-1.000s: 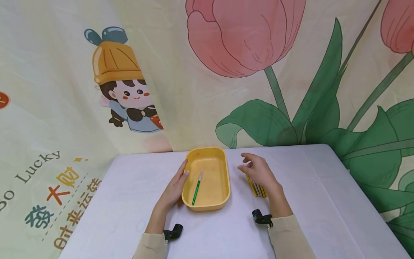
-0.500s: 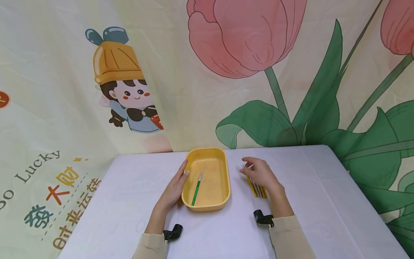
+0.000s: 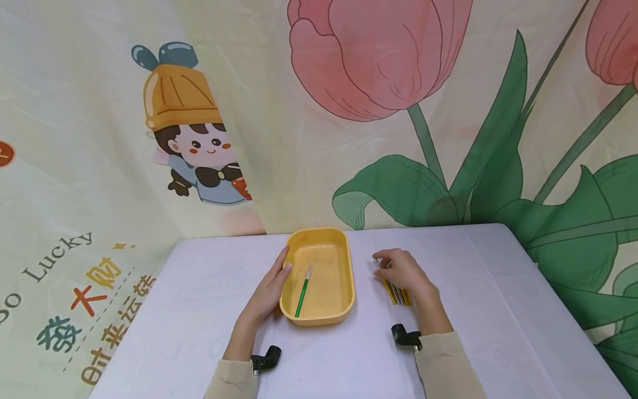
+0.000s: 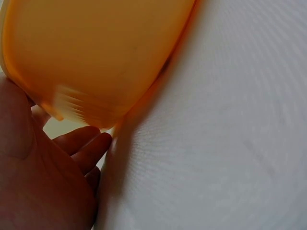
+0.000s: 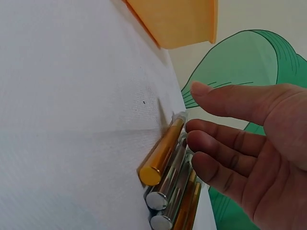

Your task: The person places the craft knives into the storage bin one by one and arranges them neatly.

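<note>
My left hand [image 3: 269, 288] grips the left wall of a yellow plastic tray [image 3: 349, 277], its thumb over the rim and its fingers along the outside. Inside the tray lies a slim green pen [image 3: 302, 296] with a pale, clear far end. My right hand [image 3: 401, 271] hovers over several gold and silver pens lying side by side to the tray's right. In the right wrist view, a gold pen [image 5: 163, 153] is nearest the fingertips, beside a silver pen [image 5: 165, 187]. The thumb stands apart from the fingers, with nothing between them. Whether a fingertip touches the pens is unclear.
A white cloth covers the table [image 3: 339, 360]. Behind it hangs a printed backdrop [image 3: 279, 166] with tulips and a cartoon figure. A small black camera [image 3: 406, 336] sits on the right wrist, and another black camera [image 3: 268, 357] on the left.
My right hand has lowered slightly toward the near side and right, closer to the pens. The left hand, the tray and the green pen stay in place.
</note>
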Demonstrator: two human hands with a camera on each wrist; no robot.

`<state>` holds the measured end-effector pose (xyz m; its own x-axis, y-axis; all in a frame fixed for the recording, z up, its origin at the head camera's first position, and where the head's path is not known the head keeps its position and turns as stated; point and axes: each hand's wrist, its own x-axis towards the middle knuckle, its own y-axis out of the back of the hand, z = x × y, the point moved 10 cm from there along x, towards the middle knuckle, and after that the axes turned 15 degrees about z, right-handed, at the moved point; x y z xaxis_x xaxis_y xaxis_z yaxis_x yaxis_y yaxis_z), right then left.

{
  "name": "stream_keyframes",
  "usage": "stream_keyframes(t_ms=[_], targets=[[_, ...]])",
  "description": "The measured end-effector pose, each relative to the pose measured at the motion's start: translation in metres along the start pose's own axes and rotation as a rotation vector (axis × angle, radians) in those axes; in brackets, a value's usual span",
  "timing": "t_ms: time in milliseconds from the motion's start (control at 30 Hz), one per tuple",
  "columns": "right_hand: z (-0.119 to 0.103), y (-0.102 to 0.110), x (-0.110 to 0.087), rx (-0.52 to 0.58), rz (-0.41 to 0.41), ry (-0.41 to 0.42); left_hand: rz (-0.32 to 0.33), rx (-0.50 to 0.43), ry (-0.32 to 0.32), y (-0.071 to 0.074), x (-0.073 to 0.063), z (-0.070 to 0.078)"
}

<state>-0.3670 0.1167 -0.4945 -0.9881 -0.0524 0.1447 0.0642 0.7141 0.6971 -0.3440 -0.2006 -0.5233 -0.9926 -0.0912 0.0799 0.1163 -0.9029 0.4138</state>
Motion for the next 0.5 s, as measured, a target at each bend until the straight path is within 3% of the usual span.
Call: stream_keyframes(t_ms=[500], targets=[[-0.0017, -0.0075, 0.0002, -0.059, 0.017, -0.003, -0.007, -0.004, 0.001, -0.0015, 0.0008, -0.0015]])
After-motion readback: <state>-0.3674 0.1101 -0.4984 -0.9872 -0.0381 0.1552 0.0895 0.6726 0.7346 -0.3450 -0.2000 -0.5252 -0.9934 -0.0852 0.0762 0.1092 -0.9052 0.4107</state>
